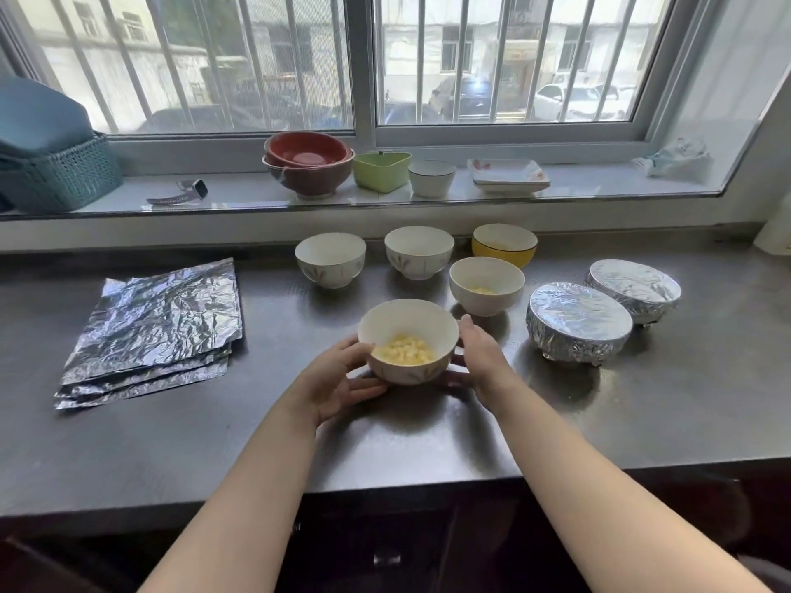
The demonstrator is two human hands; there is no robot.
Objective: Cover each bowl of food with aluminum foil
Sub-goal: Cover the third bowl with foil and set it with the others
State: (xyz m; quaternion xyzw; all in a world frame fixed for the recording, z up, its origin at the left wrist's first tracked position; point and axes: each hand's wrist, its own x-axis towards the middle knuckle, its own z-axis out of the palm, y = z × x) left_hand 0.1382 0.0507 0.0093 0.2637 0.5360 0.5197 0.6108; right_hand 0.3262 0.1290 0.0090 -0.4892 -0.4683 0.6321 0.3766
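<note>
A white bowl [407,331] with yellow food pieces stands on the steel counter [428,430] in front of me. My left hand [338,378] cups its left side, and my right hand [481,357] holds its right side. Behind it stand three more white bowls [486,284] [330,258] [419,251] and a yellow bowl [504,243], all uncovered. Two bowls wrapped in foil [578,321] [635,289] stand at the right. A stack of foil sheets [154,327] lies at the left.
On the window sill stand stacked red bowls [308,166], a green dish [382,171], a white cup [431,177] and square plates [507,176]. A teal basket [55,173] sits at the far left. The counter's front edge [385,485] runs close to me.
</note>
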